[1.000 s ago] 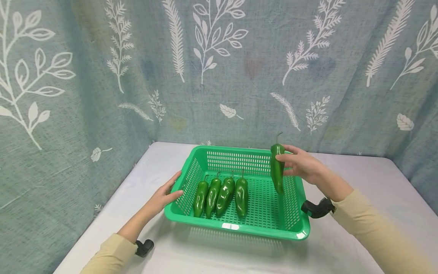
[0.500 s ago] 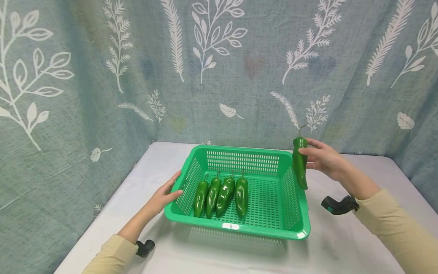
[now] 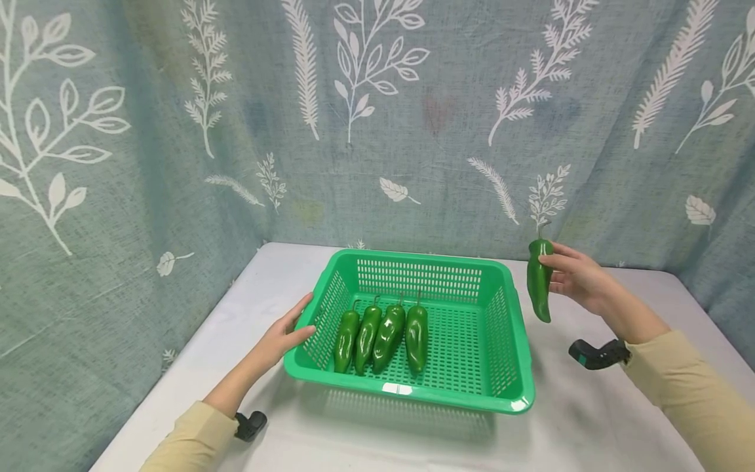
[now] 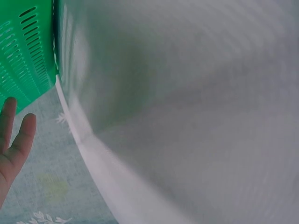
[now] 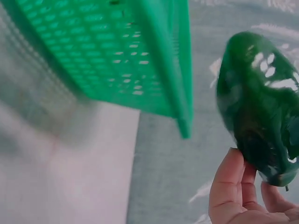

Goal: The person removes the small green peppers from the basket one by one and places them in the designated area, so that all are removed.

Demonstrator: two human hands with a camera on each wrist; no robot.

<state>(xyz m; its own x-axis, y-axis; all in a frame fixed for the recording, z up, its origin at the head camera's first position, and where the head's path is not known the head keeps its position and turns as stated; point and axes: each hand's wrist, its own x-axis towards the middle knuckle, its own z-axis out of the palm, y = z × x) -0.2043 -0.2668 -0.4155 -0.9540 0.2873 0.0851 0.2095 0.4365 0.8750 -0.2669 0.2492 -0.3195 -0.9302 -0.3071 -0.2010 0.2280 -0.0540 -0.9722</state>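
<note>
A glossy green pepper (image 3: 539, 292) hangs upright in my right hand (image 3: 580, 276), stem up and tip down, just beyond the basket's right side. Thumb and fingers pinch it near the stem end; the right wrist view shows the same pepper (image 5: 254, 93) large above the fingertips. Inside the green plastic basket (image 3: 413, 400), several similar peppers (image 3: 387, 341) lie side by side toward the left, stems pointing to the back. My left hand (image 3: 278, 344) rests at the basket's left rim with its fingers extended. In the left wrist view, straight fingers (image 4: 23, 135) show beside the basket wall (image 4: 35, 42).
The basket stands on a white-covered table (image 3: 377, 446). Behind and to the left hangs a grey-green curtain (image 3: 401, 164) with white leaf prints. Black wrist-camera mounts (image 3: 598, 354) stick out below both wrists.
My right hand has carried the pepper rightward, from above the basket's right part to outside its right rim. The left hand, the basket and the peppers in it stay put.
</note>
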